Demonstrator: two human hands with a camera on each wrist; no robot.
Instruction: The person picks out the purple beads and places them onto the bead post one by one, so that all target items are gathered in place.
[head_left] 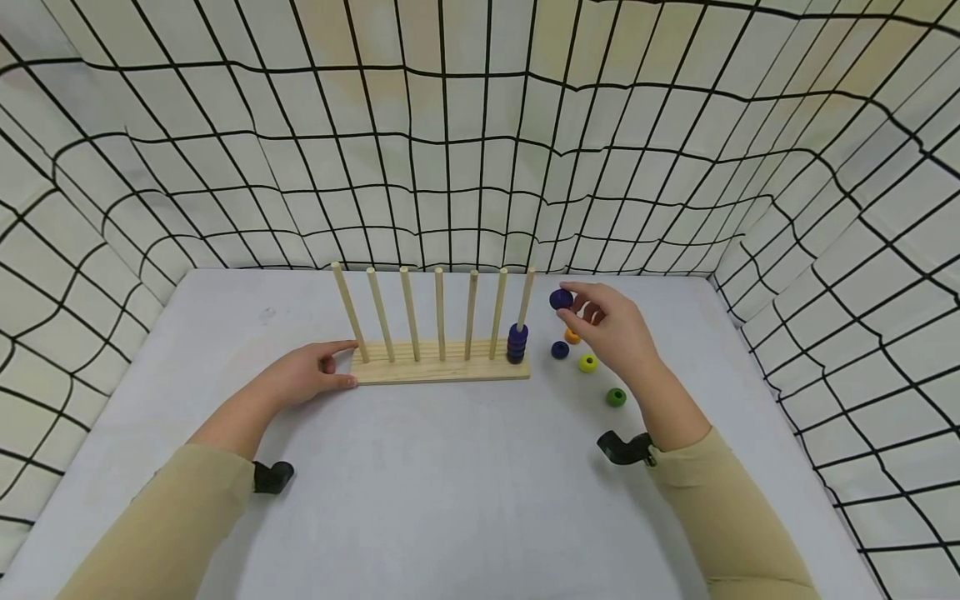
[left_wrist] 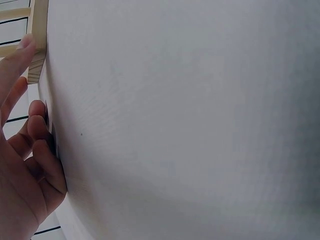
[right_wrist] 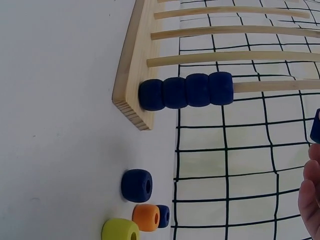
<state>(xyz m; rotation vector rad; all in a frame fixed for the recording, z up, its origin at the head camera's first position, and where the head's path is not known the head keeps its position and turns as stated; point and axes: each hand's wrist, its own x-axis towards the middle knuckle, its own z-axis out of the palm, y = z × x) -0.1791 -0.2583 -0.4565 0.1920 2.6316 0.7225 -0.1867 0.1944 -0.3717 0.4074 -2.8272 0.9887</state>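
Spreading away from the person, the white tabletop (head_left: 450, 500) runs wide between two tan sleeves (head_left: 727, 508), each with a small black fitting (head_left: 273, 477) at the cuff. Farther up on the right, a green bead (head_left: 616, 397) sits apart from the closer group of a yellow bead (head_left: 587, 363), a loose blue bead (head_left: 560, 350) and an orange bead (head_left: 572, 335); the right wrist view shows a further blue bead (right_wrist: 163, 216) just behind the orange one.

A strip of tabletop separates these from the wooden base (head_left: 450, 371), whose near edge runs almost level. The left hand (head_left: 307, 372) grips its left end, thumb at the near corner, a finger at the far one.

Seven pegs (head_left: 440, 312) rise from the base; the rightmost peg (head_left: 526, 300) carries four stacked blue beads (head_left: 517, 344), its upper length free. Just right of it, the right hand (head_left: 611, 329) pinches one dark blue bead (head_left: 560, 299) narrowly, off the table and apart from the peg.

Beyond the back edge, black netting (head_left: 447, 140) hangs before a pale backing (head_left: 468, 108) and lines both sides.
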